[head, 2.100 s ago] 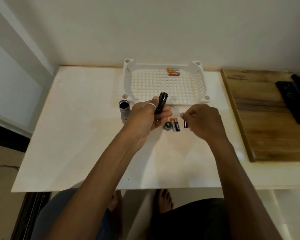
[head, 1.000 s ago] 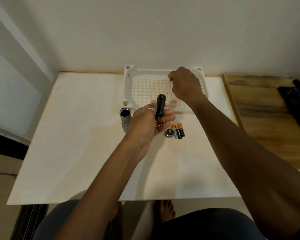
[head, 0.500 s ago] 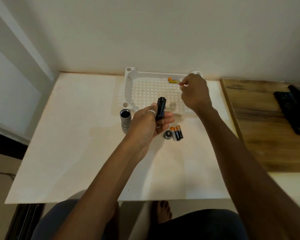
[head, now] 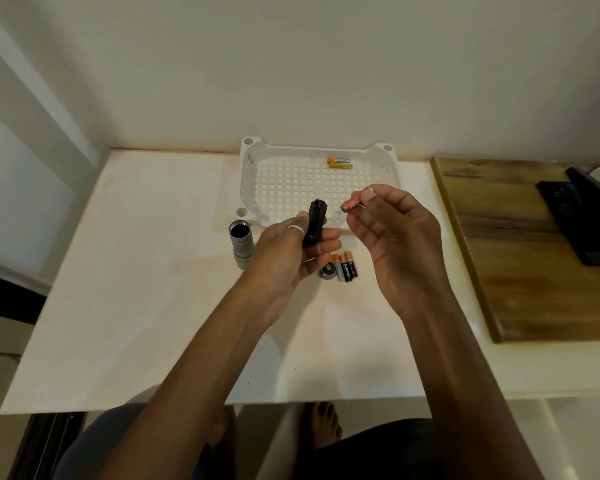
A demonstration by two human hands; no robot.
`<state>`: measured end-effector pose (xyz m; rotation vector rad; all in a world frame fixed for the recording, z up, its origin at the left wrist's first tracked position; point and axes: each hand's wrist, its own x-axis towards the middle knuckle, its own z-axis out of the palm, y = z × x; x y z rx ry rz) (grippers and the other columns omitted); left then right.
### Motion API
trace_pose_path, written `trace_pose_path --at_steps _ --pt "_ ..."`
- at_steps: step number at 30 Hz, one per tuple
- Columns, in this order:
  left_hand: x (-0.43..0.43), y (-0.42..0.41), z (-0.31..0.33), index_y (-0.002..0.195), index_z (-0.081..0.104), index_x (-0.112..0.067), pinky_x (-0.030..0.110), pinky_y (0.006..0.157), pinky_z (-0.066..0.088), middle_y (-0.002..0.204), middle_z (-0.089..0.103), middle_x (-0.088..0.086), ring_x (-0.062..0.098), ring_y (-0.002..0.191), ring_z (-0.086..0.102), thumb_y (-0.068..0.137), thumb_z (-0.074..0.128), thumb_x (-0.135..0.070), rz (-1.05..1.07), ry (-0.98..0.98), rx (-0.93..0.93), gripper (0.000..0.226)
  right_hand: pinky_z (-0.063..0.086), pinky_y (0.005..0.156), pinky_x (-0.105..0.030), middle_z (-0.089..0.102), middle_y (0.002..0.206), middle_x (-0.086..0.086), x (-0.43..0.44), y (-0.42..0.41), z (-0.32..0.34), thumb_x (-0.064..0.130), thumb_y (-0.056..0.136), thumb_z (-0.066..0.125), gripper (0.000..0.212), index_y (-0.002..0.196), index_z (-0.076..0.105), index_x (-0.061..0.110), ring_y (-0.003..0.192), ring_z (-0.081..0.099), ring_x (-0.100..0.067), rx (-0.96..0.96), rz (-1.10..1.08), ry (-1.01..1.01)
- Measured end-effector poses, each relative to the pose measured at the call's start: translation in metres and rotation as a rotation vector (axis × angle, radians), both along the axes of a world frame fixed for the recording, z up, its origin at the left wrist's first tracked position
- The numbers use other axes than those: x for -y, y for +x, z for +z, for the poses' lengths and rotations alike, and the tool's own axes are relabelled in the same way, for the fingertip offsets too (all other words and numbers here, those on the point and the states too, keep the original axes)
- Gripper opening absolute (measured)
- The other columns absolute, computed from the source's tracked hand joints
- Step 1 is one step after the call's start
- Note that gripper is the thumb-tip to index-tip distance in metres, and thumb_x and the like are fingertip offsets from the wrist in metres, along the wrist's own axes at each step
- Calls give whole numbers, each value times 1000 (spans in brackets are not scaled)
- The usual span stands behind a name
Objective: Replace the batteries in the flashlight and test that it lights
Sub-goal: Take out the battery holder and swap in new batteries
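Head view over a white tabletop [head: 136, 306] set against a pale wall. The left hand [head: 284, 258] has its grip closed around a black battery holder [head: 315, 221], held nearly upright above the tabletop, with a ring [head: 296, 230] on 1 finger. The right hand [head: 399, 244], palm turned toward the camera, pinches 1 orange-red battery [head: 355, 203] between thumb and fingertips; the battery is tilted, its lower end pointing toward the holder, the 2 items near but apart.

The silver flashlight body [head: 241, 242] lies on the tabletop just left of the left hand, its open dark end facing the far wall. Beside the left fingers lie a round end cap [head: 328, 270] and, touching it, a group of used batteries [head: 346, 266] with black and copper jackets; at least 2 are visible, and whether there is a third cannot be told.

A white perforated basket [head: 253, 188] stands at the far edge of the tabletop; 2 more batteries [head: 340, 163], orange and yellow, lie side by side near its back wall. To the right is a wooden board [head: 499, 244] carrying a black object [head: 582, 209], partly cut off by the frame edge.
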<state>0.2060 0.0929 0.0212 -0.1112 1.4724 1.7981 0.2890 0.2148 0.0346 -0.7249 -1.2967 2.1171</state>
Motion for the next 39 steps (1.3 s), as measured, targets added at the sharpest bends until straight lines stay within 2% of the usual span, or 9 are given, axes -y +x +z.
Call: trace_pose_path --at_steps 4,10,15,20,27,31,35,37,39 --pt "1 -2 -1 105 71 -11 23 65 61 82 81 2 11 77 78 110 43 -30 -3 13 12 34 61 87 -35 77 100 -16 1 -4 -1 3 95 69 14 109 67 2 100 77 -31 60 -26 97" --pt "1 0 -1 110 71 -10 23 64 60 87 81 4 14 81 78 109 43 -29 -23 42 24 34 63 82 -36 78 92 1 11 -7 -2 11 91 75 10 91 68 18 83 78 -12 270 -138 609" --pt "2 -3 -2 110 73 -11 23 64 59 83 80 1 12 79 78 108 47 -27 -18 64 16 30 49 70 -2 70 77 29 21 -7 -2 9 89 74 14 87 66 20 80 70 12 212 -150 820" --pt "1 -4 -3 107 73 -12 23 64 59 78 79 -1 11 70 75 108 49 -23 -5 88 16 27 50 71 -5 73 85 16 21 -8 -4 6 89 75 13 87 68 17 83 73 4 183 -100 858" --pt "1 -3 -3 107 73 -9 22 65 59 72 76 -1 8 65 72 107 52 -23 -1 117 -18 26 49 73 -5 69 79 25 21 -8 -3 9 91 74 16 86 68 23 83 69 9 211 -60 902" --pt "1 -3 -1 106 75 -11 22 68 60 76 77 -2 7 68 74 106 53 -24 -1 137 -28 25 53 75 -9 70 83 23 21 -5 -3 7 90 76 15 88 69 20 86 71 3 143 -93 926" --pt "1 -4 0 109 76 -8 25 73 61 96 79 10 17 85 76 106 52 -22 53 154 7 27 60 76 -24 74 91 -3 23 -3 -9 -1 86 78 8 89 72 2 89 72 -12 48 -95 1123" --pt "2 -6 -1 111 74 -5 28 79 62 111 77 17 29 102 75 107 51 -21 79 155 19 29 60 75 -29 75 91 -6 25 -4 -14 -4 84 80 9 87 74 0 87 72 -16 25 -64 1229" --pt "4 -8 -2 109 74 -6 27 75 62 106 77 16 29 101 73 107 51 -21 102 157 31 28 60 75 -31 75 91 -6 27 -6 -16 -5 83 81 9 86 75 1 87 71 -14 13 -33 1236"
